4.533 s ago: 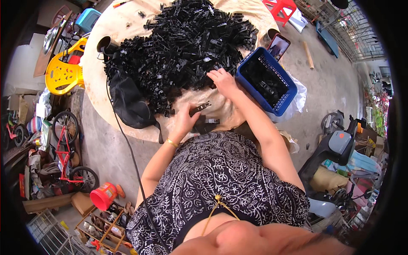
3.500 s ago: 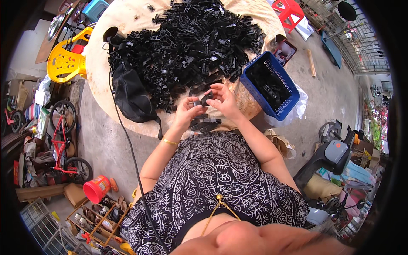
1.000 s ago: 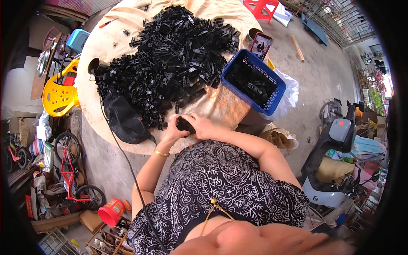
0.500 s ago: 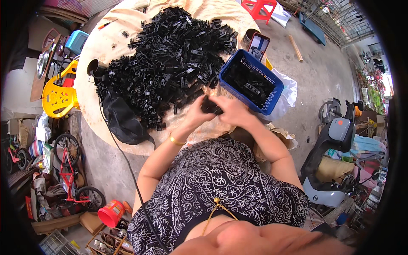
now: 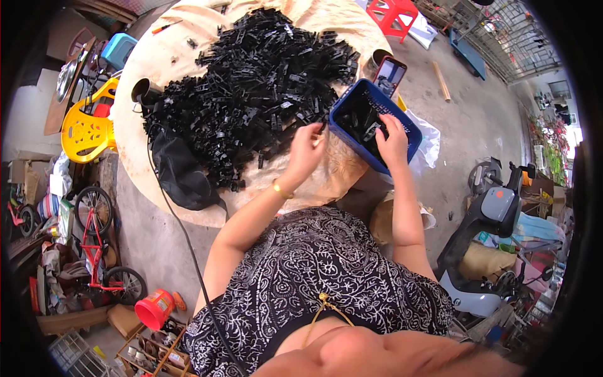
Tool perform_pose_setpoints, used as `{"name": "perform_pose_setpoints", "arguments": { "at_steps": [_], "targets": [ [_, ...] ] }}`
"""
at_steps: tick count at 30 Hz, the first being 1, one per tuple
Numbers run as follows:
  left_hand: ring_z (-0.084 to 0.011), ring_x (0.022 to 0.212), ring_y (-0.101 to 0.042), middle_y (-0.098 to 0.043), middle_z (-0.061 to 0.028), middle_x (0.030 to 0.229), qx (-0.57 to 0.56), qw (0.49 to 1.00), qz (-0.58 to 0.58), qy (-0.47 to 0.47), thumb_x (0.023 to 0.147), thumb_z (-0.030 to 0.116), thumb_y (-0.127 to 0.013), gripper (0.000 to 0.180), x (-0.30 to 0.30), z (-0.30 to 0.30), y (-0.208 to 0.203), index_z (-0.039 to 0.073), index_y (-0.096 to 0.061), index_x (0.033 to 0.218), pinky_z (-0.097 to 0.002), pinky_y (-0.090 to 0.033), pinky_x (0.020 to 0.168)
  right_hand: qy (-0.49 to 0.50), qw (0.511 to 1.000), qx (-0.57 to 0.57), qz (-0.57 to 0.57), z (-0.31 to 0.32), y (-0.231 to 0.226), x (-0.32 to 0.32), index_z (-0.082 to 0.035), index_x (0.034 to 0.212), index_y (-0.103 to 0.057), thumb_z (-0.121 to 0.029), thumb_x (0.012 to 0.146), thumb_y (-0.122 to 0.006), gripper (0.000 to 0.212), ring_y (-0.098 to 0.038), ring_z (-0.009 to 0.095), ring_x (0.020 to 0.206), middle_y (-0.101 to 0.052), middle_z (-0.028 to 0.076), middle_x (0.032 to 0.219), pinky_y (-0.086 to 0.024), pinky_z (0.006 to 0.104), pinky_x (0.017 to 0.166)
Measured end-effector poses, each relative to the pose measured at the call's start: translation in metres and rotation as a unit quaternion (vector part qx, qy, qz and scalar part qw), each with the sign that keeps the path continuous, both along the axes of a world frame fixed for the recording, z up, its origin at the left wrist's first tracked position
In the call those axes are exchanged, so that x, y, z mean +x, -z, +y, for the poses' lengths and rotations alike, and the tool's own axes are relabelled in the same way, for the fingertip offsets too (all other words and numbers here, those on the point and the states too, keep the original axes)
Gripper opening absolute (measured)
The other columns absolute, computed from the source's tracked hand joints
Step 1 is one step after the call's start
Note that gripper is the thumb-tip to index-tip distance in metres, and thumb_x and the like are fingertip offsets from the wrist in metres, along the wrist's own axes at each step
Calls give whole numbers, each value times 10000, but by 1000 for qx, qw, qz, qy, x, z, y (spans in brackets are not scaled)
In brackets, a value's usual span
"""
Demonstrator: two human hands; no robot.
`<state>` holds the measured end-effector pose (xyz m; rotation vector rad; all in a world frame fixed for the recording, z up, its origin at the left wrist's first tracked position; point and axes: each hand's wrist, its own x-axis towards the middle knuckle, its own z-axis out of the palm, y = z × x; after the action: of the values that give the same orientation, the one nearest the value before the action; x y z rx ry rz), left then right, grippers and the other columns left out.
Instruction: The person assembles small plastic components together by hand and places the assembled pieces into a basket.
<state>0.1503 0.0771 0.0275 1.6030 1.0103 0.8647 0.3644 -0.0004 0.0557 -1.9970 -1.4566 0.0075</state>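
Observation:
A large heap of small black plastic parts [image 5: 270, 81] covers much of the cloth-covered round table [image 5: 135, 182]. At the near right edge of the heap is my left hand [image 5: 306, 151], its fingers curled and their tips drawn together; whatever they hold, if anything, is too small to make out. My right hand [image 5: 393, 141] reaches over the near right side of a blue plastic basket [image 5: 412, 133]. Its fingers are apart and point down at the black parts [image 5: 362, 119] inside.
Behind the basket a phone [image 5: 390, 75] leans near a metal cup [image 5: 375, 58]. A black cloth bag [image 5: 181, 173] and another cup [image 5: 144, 93] lie left of the heap. A dark cable [image 5: 182, 229] runs down past my left arm. A scooter [image 5: 487, 232] stands at the right.
My right hand has moved right, from beside my left hand to over the basket. The dark parts that were between both hands are gone from there. My left hand has risen slightly.

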Motion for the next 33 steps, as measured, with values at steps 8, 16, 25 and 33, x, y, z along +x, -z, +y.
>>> {"name": "perform_pose_setpoints", "arguments": {
  "at_steps": [8, 16, 25, 33],
  "targets": [
    [-315, 982, -468, -506, -127, 1019, 293, 895, 305, -140, 713, 87, -660, 330, -91, 27, 27, 74, -561, 1028, -395, -416, 802, -253, 950, 17, 181, 70, 12, -111, -35, 924, -636, -52, 762, -595, 168, -616, 282, 774, -625, 115, 943, -506, 328, 681],
    [-296, 954, -490, -515, -105, 1028, 274, 880, 383, -62, 691, 60, -645, 361, -109, 18, 40, 78, -561, 1041, -386, -426, 776, -248, 966, 54, -38, 203, 50, -129, -59, 1003, -608, -59, 784, -509, 240, -562, 287, 900, -600, 104, 975, -477, 362, 794],
    [-207, 798, -591, -591, -133, 967, 137, 957, 140, -216, 771, -11, -589, 323, -130, 11, 26, 18, -546, 1090, -293, -482, 714, -208, 955, -83, -197, 239, 34, -131, -64, 799, -596, -128, 745, -568, 89, -610, 286, 830, -600, 105, 857, -492, 403, 701],
    [-76, 839, -532, -557, -23, 963, -159, 954, -123, -223, 803, -35, -588, 350, -148, -7, 38, 5, -514, 1144, -206, -456, 770, -363, 929, 55, 47, 106, 11, -132, -68, 857, -580, -61, 701, -594, 157, -595, 288, 735, -604, 99, 833, -493, 353, 657]
  ]
}}
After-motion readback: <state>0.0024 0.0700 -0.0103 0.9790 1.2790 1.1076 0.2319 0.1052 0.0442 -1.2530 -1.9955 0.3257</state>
